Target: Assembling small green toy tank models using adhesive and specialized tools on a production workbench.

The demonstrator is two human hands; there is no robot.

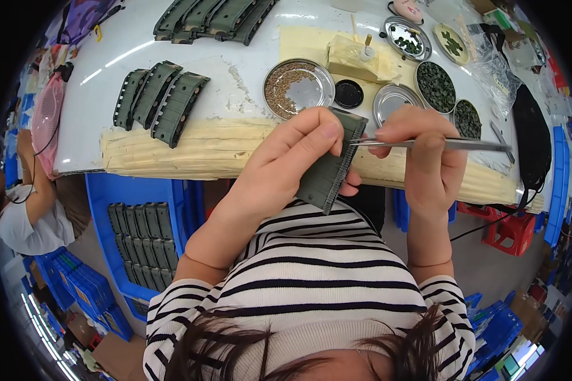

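Observation:
My left hand [283, 162] grips a dark green ribbed plastic part [327, 174], held tilted above the table's front edge, thumb on its upper face and fingertips showing at its far side. In my right hand [429, 155] are metal tweezers [473, 145], pinched between thumb and fingers. Their tips reach the toothed edge of the part; whether they hold anything is too small to tell. Just beyond my hands stand a round metal dish of small brown pieces [285, 95], a black round lid [349, 94] and another metal dish [386, 100].
More green parts lie in rows [165, 105] at the left and the far edge. Dishes of small dark green pieces [436, 86] stand at the right. Yellow tape [190, 149] covers the table's front edge. A blue crate [98, 209] holds stacked parts. Another person [35, 213] sits left.

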